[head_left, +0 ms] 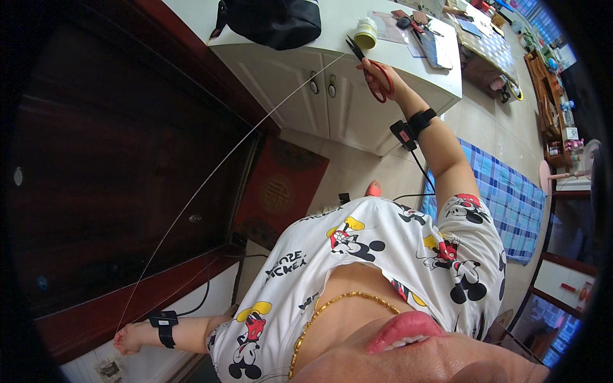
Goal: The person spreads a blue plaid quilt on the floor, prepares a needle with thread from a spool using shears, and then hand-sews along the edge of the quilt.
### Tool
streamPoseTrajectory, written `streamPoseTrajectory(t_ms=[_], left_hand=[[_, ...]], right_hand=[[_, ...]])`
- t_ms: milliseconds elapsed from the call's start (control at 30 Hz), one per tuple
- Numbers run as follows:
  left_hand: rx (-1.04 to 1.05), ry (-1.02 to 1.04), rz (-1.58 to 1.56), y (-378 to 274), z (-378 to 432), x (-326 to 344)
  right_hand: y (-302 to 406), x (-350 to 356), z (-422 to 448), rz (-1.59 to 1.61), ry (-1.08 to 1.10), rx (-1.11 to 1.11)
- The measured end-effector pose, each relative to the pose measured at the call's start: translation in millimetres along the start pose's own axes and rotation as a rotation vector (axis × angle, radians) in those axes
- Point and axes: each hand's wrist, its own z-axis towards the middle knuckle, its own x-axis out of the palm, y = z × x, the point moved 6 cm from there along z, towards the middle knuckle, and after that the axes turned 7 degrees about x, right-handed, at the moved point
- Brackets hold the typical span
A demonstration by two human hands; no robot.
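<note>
My left hand (127, 339) is far out to the left, its fingers closed on one end of a thin white string (206, 182). The string runs up and across, in front of the dark door, to the front edge of the white cabinet top. My right hand (380, 82) holds scissors (386, 79) with red handles and dark blades, the blades pointing away over the cabinet edge. Close beside the blades, a spool of white string (366, 33) with a yellow-green end lies on the cabinet top. Whether the string reaches the spool or the right fingers, I cannot tell.
A black bag (273, 21) rests on the white cabinet (287, 86). Keys (405, 22) and a flat, shiny-covered item (433, 48) lie further right. Another person's arm (452, 9) shows at the top. A dark door (119, 167) stands left; a red doormat (278, 186) lies below.
</note>
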Motion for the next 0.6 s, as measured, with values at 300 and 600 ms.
streamPoseTrajectory(t_ms=[300, 600], left_hand=[[-0.182, 0.459, 0.151, 2.0, -53.7, 11.3], [-0.982, 1.874, 0.62, -9.0, -408.3, 34.1]], right_hand=[[23.1, -11.0, -34.7, -0.257, -0.197, -0.019], [111.9, -148.0, 29.8, -1.068, -0.912, -0.279]])
